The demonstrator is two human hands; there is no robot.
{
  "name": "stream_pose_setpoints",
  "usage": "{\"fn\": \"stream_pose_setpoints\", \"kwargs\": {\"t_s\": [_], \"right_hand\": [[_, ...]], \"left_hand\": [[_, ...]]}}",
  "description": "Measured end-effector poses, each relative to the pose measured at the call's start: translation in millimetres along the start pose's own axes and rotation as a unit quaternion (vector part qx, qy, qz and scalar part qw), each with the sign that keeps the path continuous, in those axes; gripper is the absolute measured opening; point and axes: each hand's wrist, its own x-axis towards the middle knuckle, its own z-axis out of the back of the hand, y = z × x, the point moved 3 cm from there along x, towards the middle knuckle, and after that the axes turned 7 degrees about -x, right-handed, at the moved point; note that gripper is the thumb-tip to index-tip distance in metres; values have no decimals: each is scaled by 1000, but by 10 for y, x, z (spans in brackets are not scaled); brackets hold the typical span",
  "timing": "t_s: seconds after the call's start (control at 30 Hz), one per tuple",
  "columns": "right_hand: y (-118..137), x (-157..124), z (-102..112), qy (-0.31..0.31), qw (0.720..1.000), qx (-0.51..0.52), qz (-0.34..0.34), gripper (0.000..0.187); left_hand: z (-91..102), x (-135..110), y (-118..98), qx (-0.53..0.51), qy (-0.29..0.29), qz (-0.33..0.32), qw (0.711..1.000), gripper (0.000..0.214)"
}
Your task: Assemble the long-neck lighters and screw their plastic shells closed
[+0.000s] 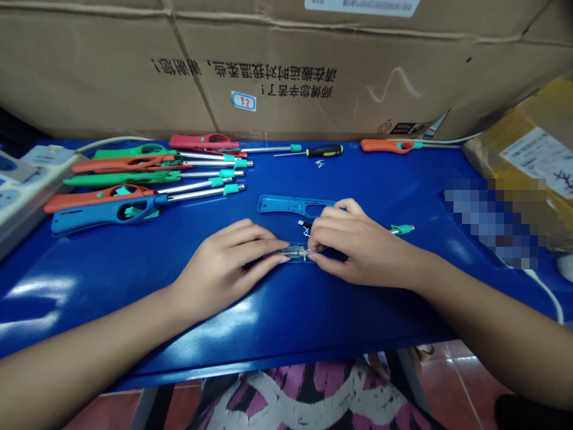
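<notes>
My left hand (230, 257) is closed, thumb and fingertips gripping a clear fuel tank (293, 251) that lies in a blue lighter shell half, mostly hidden by my hands. My right hand (358, 245) pinches at the small white fitting on the tank's right end; what exactly is between its fingertips is hidden. Just behind the hands lies a loose blue shell half (277, 205), its inside facing up. A small black part with a white wire (305, 226) sits by my right fingers. A metal barrel with a green tip (403, 229) sticks out beyond my right hand.
Several long-necked lighters (107, 215) lie in a row at the left. A screwdriver (324, 150), tiny screws (319, 163) and an orange lighter (387, 146) lie at the back. A cardboard box (268, 113) walls off the rear; a power strip (40, 179) flanks the left, a taped parcel (528, 137) the right.
</notes>
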Motion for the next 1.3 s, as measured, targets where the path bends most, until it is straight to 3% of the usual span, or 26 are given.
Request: {"fn": "stream_pose_setpoints", "kwargs": {"t_s": [0.13, 0.53, 0.73, 0.87, 1.1, 1.3], "right_hand": [[-2, 6, -2, 0, 999, 37, -9, 7], [12, 5, -29, 7, 999, 35, -9, 11], [33, 3, -10, 10, 998, 57, -23, 3], [33, -21, 51, 21, 998, 58, -27, 15], [-133, -4, 42, -51, 991, -26, -123, 15], [-214, 14, -80, -34, 989, -20, -143, 10]], "left_hand": [[-1, -1, 5, 1, 3, 0, 1000, 21], [4, -2, 9, 17, 12, -7, 1000, 21], [11, -1, -12, 21, 13, -18, 1000, 22], [7, 8, -8, 16, 15, -14, 1000, 19], [-14, 4, -2, -7, 52, 4, 999, 17], [-34, 10, -5, 6, 75, 24, 997, 18]]}}
